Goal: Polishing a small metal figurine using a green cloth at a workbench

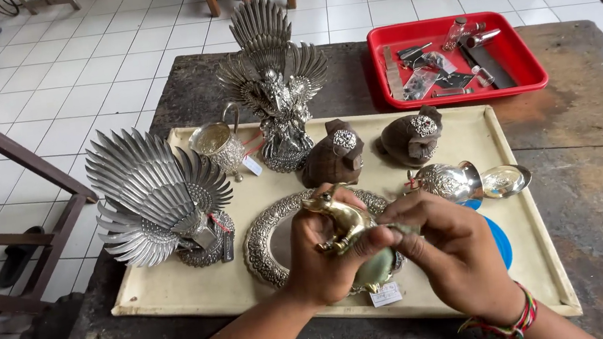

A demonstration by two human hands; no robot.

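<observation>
Holding a small gold animal figurine (340, 222) above an ornate silver plate (264, 239), the left hand (320, 255) wraps its grip around it, while the right hand (453, 250) pinches its tail end. Farther back on the cream tray (178, 288) stand winged silver statues (271, 81).

Quick count: 2 winged silver statues (156, 199) (273, 81), 2 dark carved shell boxes (332, 156) (412, 137), 1 silver cup (218, 145), 1 round ornate silver plate (264, 235), 1 gold animal figurine (339, 222), 2 trays, cream (525, 242) and red (526, 61). Tipped silver goblet (449, 182) right of centre, 1.
</observation>
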